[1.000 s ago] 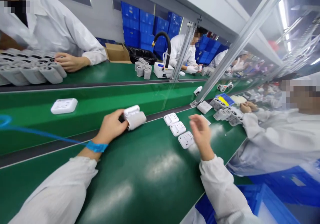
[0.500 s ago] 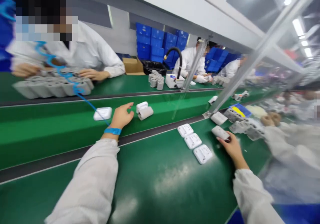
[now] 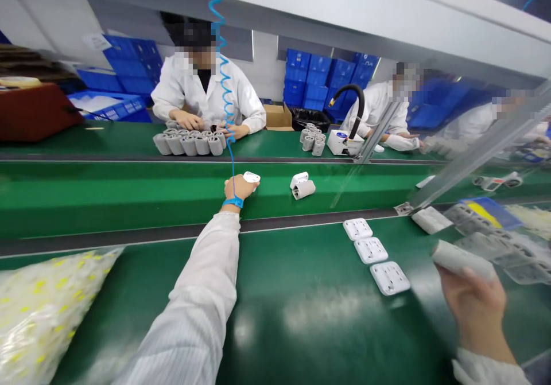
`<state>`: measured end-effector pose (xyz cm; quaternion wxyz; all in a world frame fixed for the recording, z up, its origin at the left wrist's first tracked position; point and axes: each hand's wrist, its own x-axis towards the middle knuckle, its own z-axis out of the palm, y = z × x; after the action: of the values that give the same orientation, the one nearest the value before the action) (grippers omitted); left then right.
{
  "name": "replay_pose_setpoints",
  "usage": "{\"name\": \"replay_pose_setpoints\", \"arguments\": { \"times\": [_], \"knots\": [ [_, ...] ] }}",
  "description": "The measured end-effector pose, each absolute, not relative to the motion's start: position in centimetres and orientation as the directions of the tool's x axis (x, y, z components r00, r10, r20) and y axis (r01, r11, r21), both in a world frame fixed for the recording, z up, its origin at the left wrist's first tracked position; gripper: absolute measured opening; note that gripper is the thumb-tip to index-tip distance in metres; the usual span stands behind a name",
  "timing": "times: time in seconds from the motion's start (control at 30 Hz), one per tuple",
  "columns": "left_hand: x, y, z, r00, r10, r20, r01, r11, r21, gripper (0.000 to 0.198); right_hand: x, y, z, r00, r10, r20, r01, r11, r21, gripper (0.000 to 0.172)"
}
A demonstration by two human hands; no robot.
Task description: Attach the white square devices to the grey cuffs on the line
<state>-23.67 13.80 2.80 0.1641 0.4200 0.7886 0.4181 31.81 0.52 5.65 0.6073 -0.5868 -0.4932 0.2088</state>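
My left hand (image 3: pixel 239 188) rests on the green belt, fingers curled on a small white plastic unit (image 3: pixel 252 177) that shows past them. A blue wrist strap (image 3: pixel 233 202) circles that wrist, and its coiled cord rises out of view. My right hand (image 3: pixel 476 304) grips a grey padded roll (image 3: pixel 462 260) at the lower right. Three white socket-like panels (image 3: pixel 370 250) lie in a slanted row on the green bench, left of that hand. On the belt stands a white unit with a grey roll (image 3: pixel 302 186), right of my left hand.
Across the belt, a co-worker's hands (image 3: pixel 202 124) touch a row of grey rolls (image 3: pixel 189 144). A white machine with a black gooseneck (image 3: pixel 342 142) stands near stacked rolls. A clear bag with yellow dots (image 3: pixel 43 310) lies at lower left. A glass partition (image 3: pixel 473 144) rises at right.
The view has swung left. My left hand has moved onto the white unit on the belt. My right hand has moved right and now holds a grey roll, not a white piece.
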Motion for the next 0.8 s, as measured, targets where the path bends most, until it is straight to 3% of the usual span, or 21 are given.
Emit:
{"name": "replay_pose_setpoints", "arguments": {
  "times": [0.07,0.17,0.27,0.3,0.37,0.43,0.57,0.8],
  "knots": [
    [-22.7,13.5,2.9,-0.612,0.788,0.066,0.404,0.240,0.883,0.042,29.1,0.4,6.2,0.316,0.885,0.343,0.158,0.307,-0.938,0.059],
    [-20.4,11.9,3.2,-0.600,0.800,0.003,0.175,0.128,0.976,0.036,23.3,0.7,6.5,0.208,0.934,0.290,0.003,0.296,-0.955,0.066],
    [-16.7,8.3,3.2,-0.525,0.850,-0.037,-0.057,0.009,0.998,0.027,16.9,1.0,6.4,-0.076,0.988,0.133,-0.302,0.104,-0.948,0.065],
    [-15.1,6.8,3.1,-0.500,0.865,-0.049,-0.165,-0.040,0.985,0.027,15.1,0.9,6.2,-0.191,0.979,0.076,-0.393,-0.005,-0.920,0.063],
    [-11.9,3.5,2.7,-0.439,0.894,-0.087,-0.527,-0.178,0.831,0.037,12.5,0.6,5.6,-0.381,0.925,-0.002,-0.511,-0.213,-0.833,0.059],
    [-8.8,0.6,1.9,-0.432,0.897,-0.096,-0.671,-0.249,0.698,0.046,11.2,0.0,4.8,-0.503,0.863,-0.044,-0.554,-0.361,-0.750,0.058],
    [-4.9,-2.5,0.3,-0.417,0.908,-0.045,-0.642,-0.260,0.721,0.042,10.9,-1.0,3.3,-0.586,0.805,-0.095,-0.531,-0.470,-0.705,0.058],
    [-4.5,-3.8,0.7,-0.359,0.929,0.087,-0.421,-0.244,0.874,0.047,11.1,-0.4,2.3,-0.511,0.854,-0.097,-0.455,-0.365,-0.812,0.058]
  ]
}}
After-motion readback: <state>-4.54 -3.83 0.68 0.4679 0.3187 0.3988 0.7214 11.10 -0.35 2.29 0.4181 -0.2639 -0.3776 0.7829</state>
